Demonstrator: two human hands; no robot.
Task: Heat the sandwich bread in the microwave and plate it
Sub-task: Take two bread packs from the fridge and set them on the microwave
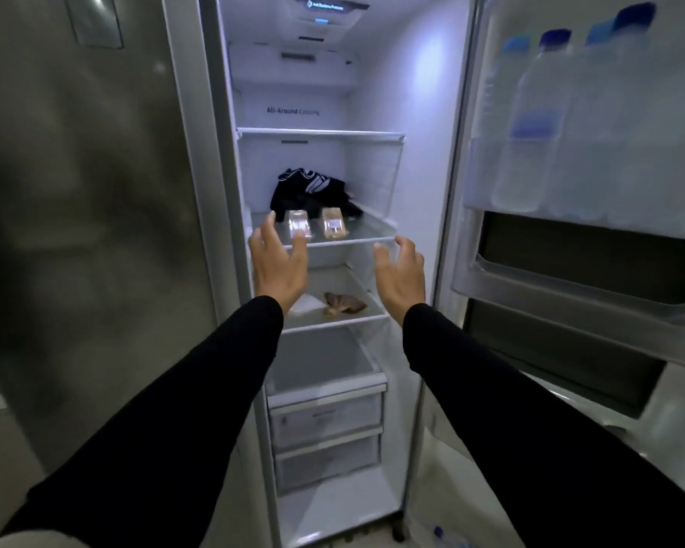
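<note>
The fridge stands open in front of me. Two clear plastic-wrapped packs, one [300, 227] left of the other [335, 226], lie at the front of a glass shelf [372, 233]; what they hold is too blurred to tell. My left hand [278, 267] reaches toward that shelf with spread fingers, its fingertips just short of the left pack. My right hand [401, 274] is raised at the same height near the shelf's right end, fingers loosely bent, holding nothing. Both arms wear black sleeves.
A dark bag [313, 189] lies behind the packs. A brownish crumpled item [343, 303] sits on the shelf below. Two drawers [327, 419] are at the bottom. The open door on the right holds several water bottles [538, 124]. The closed steel door [76, 231] is at left.
</note>
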